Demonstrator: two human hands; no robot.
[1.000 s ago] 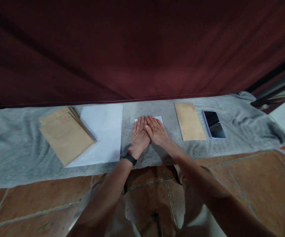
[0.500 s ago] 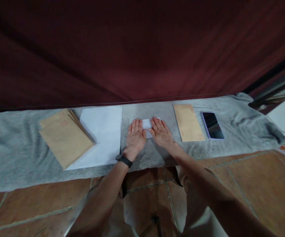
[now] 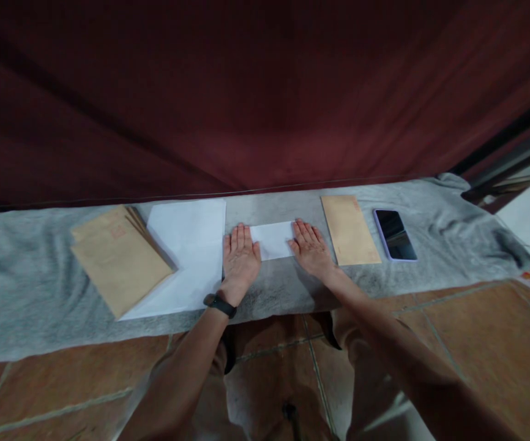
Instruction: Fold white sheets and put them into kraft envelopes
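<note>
A folded white sheet of paper lies flat on the grey cloth, crosswise in front of me. My left hand rests palm down over its left end, fingers stretched out, with a dark band on the wrist. Over the right end lies my right hand, also flat, its thumb pointing inward. Both ends of the paper are hidden under the hands; the middle shows between them. Just right of my right hand is a single brown envelope.
On the left, several brown envelopes overlap large white sheets. A phone in a purple case lies right of the single envelope. The grey cloth covers a narrow bench, with a dark red curtain behind and floor tiles in front.
My hands have slid apart, the left one leftward and the right one rightward. More of the folded paper's middle now shows between them.
</note>
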